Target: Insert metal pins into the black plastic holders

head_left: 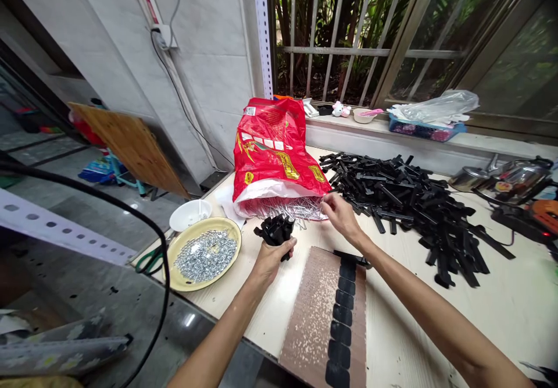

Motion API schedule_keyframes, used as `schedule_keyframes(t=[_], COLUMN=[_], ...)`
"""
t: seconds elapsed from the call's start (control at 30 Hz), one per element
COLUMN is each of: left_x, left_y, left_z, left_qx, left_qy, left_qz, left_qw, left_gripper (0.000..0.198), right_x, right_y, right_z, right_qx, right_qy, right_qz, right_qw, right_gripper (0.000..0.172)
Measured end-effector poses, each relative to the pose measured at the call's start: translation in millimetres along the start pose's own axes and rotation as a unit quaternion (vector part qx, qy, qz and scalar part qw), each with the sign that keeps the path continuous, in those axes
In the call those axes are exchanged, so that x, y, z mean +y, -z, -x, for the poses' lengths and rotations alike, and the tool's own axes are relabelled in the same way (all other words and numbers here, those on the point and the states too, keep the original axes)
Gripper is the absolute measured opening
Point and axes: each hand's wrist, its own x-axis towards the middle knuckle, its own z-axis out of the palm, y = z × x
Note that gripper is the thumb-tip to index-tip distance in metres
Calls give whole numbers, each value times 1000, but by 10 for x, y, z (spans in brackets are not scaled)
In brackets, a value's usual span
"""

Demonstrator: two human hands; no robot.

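My left hand (274, 254) is closed around a bundle of black plastic pieces (275, 230), held over the table in front of the bag. At the right corner of the bag's mouth is my right hand (339, 212), its fingers pinched together; what is between them, if anything, is too small to make out. The red bag (272, 143) lies with its white-lined mouth towards me, and many thin metal pins (283, 207) show inside it. Below my hands lies a brown board (311, 318) with a row of black rounded pads (342, 315). One black strip (351, 257) rests across its far end.
A large heap of black plastic pieces (392, 193) spreads over the right side. On the left are a yellow dish (172, 274) of small metal parts, a white bowl (183, 216) and green-handled scissors (148, 260). A metal kettle (518, 178) stands far right. A black cable (163, 283) hangs left.
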Motion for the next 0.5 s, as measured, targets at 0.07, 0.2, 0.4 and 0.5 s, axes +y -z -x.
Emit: schedule_keyframes(t=[0.07, 0.2, 0.4, 0.5], left_x=[-29, -62, -33, 0], left_y=[0, -11, -57, -67], left_z=[-16, -31, -11, -3], left_qx=[-5, -18, -26, -29], left_qy=[-15, -38, -34, -38], left_qz=[-13, -53, -65, -66], left_qw=[1000, 998, 997, 997], left_gripper=[31, 31, 30, 30], right_x=[-191, -601, -793, -736], right_y=[62, 110, -13, -44], right_z=[13, 79, 233, 243], right_qx=[58, 89, 77, 40], right_qy=[-9, 18, 56, 88], right_qz=[-158, -281, -233, -195], right_qw=[986, 956, 968, 976], right_gripper=[35, 39, 24, 17])
